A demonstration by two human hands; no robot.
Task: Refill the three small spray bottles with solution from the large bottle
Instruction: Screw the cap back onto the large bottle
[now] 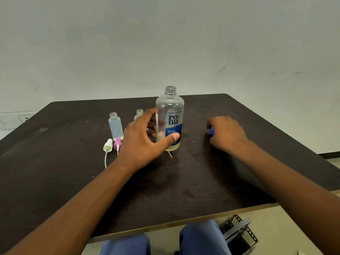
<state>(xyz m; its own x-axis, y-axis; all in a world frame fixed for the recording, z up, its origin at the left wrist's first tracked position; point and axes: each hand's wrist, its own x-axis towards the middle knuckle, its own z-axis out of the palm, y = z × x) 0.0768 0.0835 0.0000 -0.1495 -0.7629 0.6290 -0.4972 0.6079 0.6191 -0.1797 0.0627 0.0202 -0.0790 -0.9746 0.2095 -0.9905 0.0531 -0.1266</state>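
The large clear bottle [170,115] with a blue label stands uncapped in the middle of the dark table [55,162]. Only a little liquid shows at its bottom. My left hand [143,138] is wrapped around its lower half. To the right, my right hand [227,134] rests on the table, closed on a blue cap [212,131]. One small open spray bottle [116,127] stands to the left. A second small bottle [139,114] shows partly behind my left hand. A white spray head [108,145] and a purple spray head [117,143] lie in front of them.
A thin white tube [170,154] pokes out at the large bottle's base. A pale wall rises just behind the table's far edge. Below the near edge are my knees and a grey mesh basket [239,234] on the floor.
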